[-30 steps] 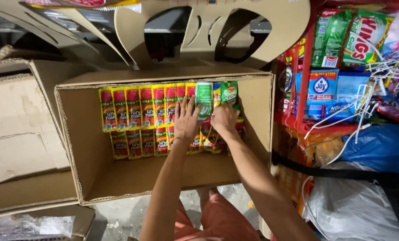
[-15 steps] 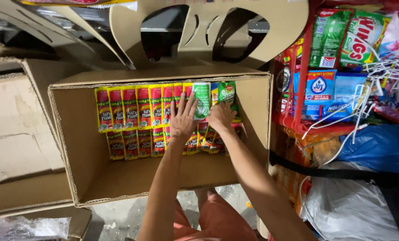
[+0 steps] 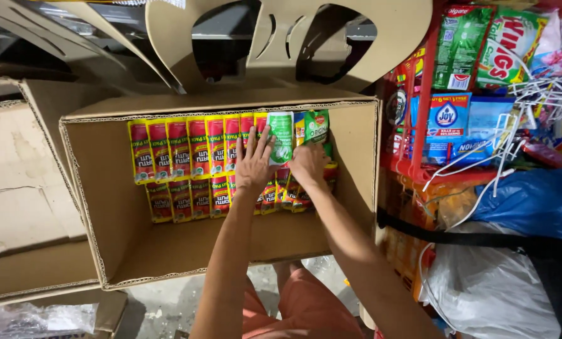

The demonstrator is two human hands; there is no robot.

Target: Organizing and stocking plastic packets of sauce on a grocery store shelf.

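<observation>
An open cardboard box (image 3: 99, 207) lies on its side in front of me. Two rows of red-and-yellow sachet packs (image 3: 180, 150) stand against its back wall. My left hand (image 3: 253, 162) lies flat with spread fingers on the packs near the right end of the rows. A white-and-green pack (image 3: 281, 137) stands just right of its fingertips. My right hand (image 3: 307, 164) presses on the packs beside it, below a green-and-yellow pack (image 3: 317, 127). Whether the right hand grips a pack is hidden.
Flattened cardboard (image 3: 11, 182) lies to the left. Cut cardboard shapes (image 3: 356, 37) stand behind the box. A red rack (image 3: 426, 88) with hanging sachets, a blue bag (image 3: 532, 201) and a white bag (image 3: 488, 289) crowd the right side. White hangers (image 3: 532, 94) stick out there.
Both hands stay on the packs at the right end of the rows. The view has shifted slightly, so the box sits a little higher and more to the left.
</observation>
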